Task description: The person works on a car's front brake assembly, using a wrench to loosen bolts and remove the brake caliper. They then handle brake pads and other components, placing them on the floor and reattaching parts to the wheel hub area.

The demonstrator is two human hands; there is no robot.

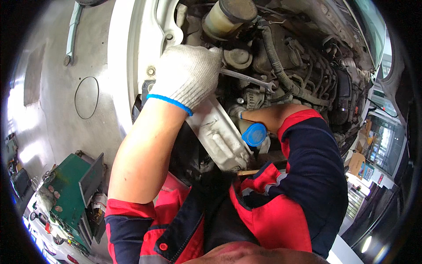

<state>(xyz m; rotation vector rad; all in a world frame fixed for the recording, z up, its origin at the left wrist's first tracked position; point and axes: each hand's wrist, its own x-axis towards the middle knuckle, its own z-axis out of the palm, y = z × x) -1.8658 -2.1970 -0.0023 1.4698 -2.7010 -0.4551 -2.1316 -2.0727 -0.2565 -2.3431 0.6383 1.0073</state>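
My left hand, in a white knitted glove with a blue cuff, is closed round a silver open-end wrench. The wrench's jaw points right over the engine, above an alternator. My right hand, also gloved, reaches down into the engine bay beside the alternator. Only part of that glove shows, and its fingers are hidden. A blue-capped reservoir sits just below my right wrist. Between my arms lies a pale metal panel.
A thin black belt loop lies on the grey floor to the left. A green tool cart stands at the lower left. The white car body edge borders the engine bay. A yellowish fluid reservoir and a corrugated hose are beyond my hands.
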